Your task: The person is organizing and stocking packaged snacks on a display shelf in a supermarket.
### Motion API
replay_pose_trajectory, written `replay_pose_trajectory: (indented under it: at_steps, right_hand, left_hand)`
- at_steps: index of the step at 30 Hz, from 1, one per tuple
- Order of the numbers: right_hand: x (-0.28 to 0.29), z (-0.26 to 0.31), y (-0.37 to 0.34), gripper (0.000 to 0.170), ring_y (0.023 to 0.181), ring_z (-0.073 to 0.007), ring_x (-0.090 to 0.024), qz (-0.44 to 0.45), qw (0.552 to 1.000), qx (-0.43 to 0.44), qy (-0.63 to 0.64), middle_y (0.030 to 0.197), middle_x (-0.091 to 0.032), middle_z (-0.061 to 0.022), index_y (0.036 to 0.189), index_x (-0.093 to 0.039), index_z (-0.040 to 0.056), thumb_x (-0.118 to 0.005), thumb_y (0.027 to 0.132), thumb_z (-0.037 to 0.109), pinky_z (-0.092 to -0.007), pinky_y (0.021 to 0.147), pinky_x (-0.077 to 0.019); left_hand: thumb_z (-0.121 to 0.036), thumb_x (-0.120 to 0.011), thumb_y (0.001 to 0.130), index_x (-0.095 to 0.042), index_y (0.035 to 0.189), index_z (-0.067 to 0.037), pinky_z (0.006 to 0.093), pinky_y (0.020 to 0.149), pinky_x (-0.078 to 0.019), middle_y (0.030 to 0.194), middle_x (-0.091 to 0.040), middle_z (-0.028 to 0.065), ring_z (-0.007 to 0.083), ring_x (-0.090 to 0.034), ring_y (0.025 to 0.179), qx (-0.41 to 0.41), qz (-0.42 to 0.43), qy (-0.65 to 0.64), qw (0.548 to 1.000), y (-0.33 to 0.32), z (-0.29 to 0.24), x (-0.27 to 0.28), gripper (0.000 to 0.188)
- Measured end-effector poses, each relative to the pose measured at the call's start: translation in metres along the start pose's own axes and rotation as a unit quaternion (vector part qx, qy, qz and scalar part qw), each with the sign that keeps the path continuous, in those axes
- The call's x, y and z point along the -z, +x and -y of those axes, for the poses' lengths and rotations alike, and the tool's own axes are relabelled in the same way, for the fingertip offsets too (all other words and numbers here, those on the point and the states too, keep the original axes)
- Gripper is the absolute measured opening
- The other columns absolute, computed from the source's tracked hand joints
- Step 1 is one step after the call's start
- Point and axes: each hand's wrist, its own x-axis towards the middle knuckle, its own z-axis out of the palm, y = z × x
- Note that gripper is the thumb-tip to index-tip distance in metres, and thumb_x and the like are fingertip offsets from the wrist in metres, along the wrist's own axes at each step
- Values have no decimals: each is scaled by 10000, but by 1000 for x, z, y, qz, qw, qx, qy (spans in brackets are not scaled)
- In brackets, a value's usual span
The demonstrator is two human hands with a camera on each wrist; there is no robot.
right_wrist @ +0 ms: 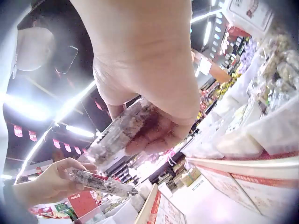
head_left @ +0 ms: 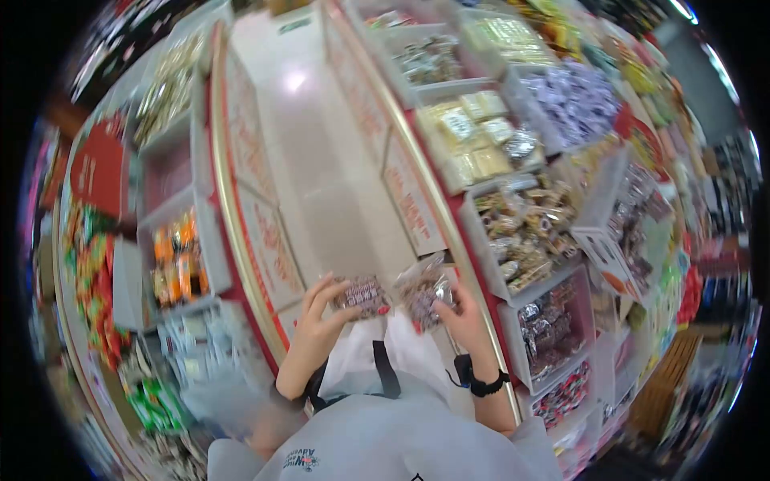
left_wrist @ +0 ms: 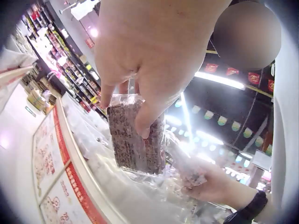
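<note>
In the head view the left hand grips a flat, clear-wrapped dark purplish block with light print and a red spot. Close beside it, the right hand pinches a crinkled clear bag of brown-purple pieces. The left wrist view shows the left hand with its thumb across the grainy brown face of the block. From the right wrist view, the right hand has its fingers curled round the bag, and the block is seen edge-on in the left hand.
White bins of wrapped snacks line both sides, among them orange packets at left and purple packets at right. A red box stands at far left. Between the gold-edged counters runs a pale floor. A black band is on the right wrist.
</note>
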Motion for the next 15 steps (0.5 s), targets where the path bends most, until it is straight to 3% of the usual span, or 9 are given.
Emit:
replay_pose_trajectory:
  at_steps: [1,2,4,6,8,10,12,14,15]
  right_hand:
    - [7,12,-15,392,850,-119,-541,31,997,-76,-12,989,-563,-67,1120,-499,-16,-631,791,152,-258,732,-450]
    - [16,18,-27,392,850,-119,-541,3,998,-64,-5,989,-563,-67,1120,-499,-16,-631,791,152,-258,732,-450]
    - [40,20,-46,362,829,-121,-532,91,990,-82,-70,953,-564,-42,1093,-521,19,-626,798,199,-260,720,-444]
    - [56,-1,-58,343,910,-134,-504,85,995,-42,-29,990,-536,-47,1069,-528,30,-613,804,230,-267,801,-411]
    - [74,-15,-68,337,1019,-143,-450,37,990,123,-64,1094,-493,-65,1064,-519,31,-605,807,232,-275,884,-358]
    - [96,-3,-91,490,1114,-153,-402,55,994,-21,97,1216,-445,-69,1234,-423,22,-578,829,251,-294,942,-323]
    - [119,-31,-104,576,1122,-149,-394,53,992,-55,101,1235,-436,-75,1300,-362,14,-581,832,268,-285,951,-317]
    - [138,-52,-114,588,1107,-136,-407,46,964,-67,254,1226,-451,-54,1300,-364,7,-597,820,254,-274,946,-325]
    - [149,-51,-120,567,1085,-130,-418,32,961,-71,267,1198,-470,-46,1286,-384,6,-596,820,249,-269,937,-328]
  left_hand:
    - [41,-625,586,-637,859,-110,413,933,-388,1166,-496,100,337,-406,1156,-19,17,-36,999,4,-3,-3,313]
    - [43,-633,575,-635,864,-107,408,940,-383,1166,-495,100,342,-408,1155,-35,35,-71,996,9,-8,-6,326]
    - [43,-649,592,-630,868,-102,406,948,-373,1177,-486,109,345,-409,1161,-75,103,-98,987,25,-28,-12,312]
    - [72,-637,629,-644,881,-106,427,957,-357,1174,-489,118,330,-386,1193,-131,166,-258,943,42,-47,-32,309]
    - [61,-629,679,-634,896,-75,418,971,-358,1195,-463,132,330,-368,1209,-187,239,-233,924,64,-74,-37,256]
    - [77,-598,712,-624,906,-52,403,987,-357,1238,-412,142,331,-347,1225,-189,330,-332,863,79,-94,-60,235]
    - [98,-581,719,-613,910,-44,398,999,-350,1272,-368,146,329,-324,1244,-191,371,-362,834,94,-122,-76,240]
    - [104,-589,708,-600,919,-43,401,996,-353,1285,-356,146,322,-305,1259,-212,398,-405,796,98,-140,-103,258]
    - [105,-595,699,-587,946,-52,399,984,-364,1291,-356,148,329,-307,1258,-220,414,-397,789,103,-152,-112,293]
